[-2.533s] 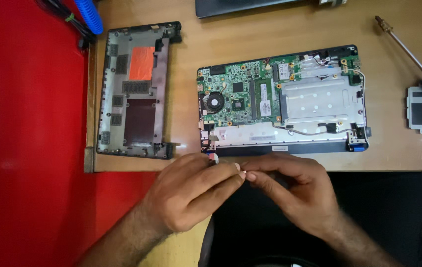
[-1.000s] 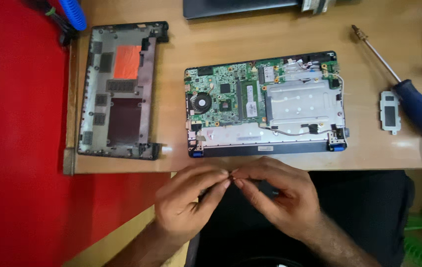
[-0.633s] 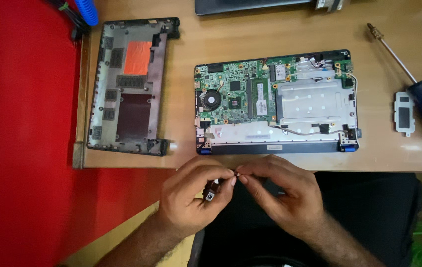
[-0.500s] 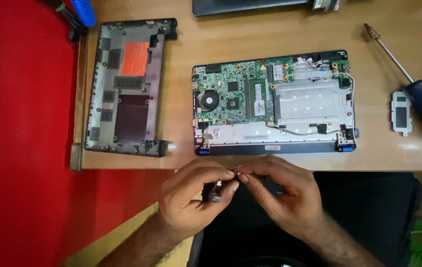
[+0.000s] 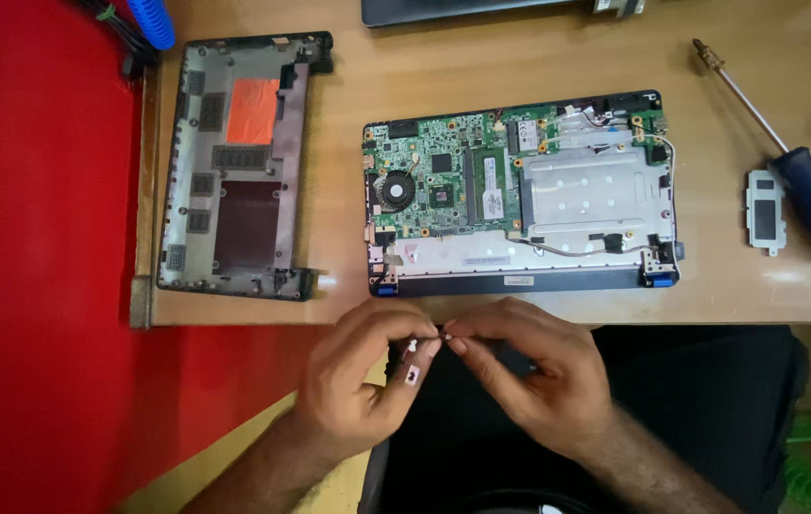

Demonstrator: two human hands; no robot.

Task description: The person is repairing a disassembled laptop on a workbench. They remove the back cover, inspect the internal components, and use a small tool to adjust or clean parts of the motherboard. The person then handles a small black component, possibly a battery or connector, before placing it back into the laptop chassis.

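Note:
My left hand (image 5: 362, 376) and my right hand (image 5: 534, 376) meet fingertip to fingertip just below the table's front edge, over my lap. Between them they pinch a tiny part (image 5: 412, 360), pale with a small dark piece; its exact kind is too small to tell. On the table just beyond the hands lies an opened small laptop (image 5: 519, 190) with its green circuit board, fan and silver metal bay exposed. Its removed bottom cover (image 5: 234, 167), grey with an orange patch, lies to the left.
A blue-handled screwdriver (image 5: 810, 186) lies at the right, beside a small grey cover plate (image 5: 765, 211). Another dark device edge (image 5: 481, 9) shows at the top. Blue-handled tools (image 5: 148, 19) sit at the top left. A red surface (image 5: 34, 257) lies left of the wooden table (image 5: 405, 86).
The hands stay together below the table edge, fingers working the tiny part. A small pale piece now shows under my left fingers. Only the camera shifted slightly.

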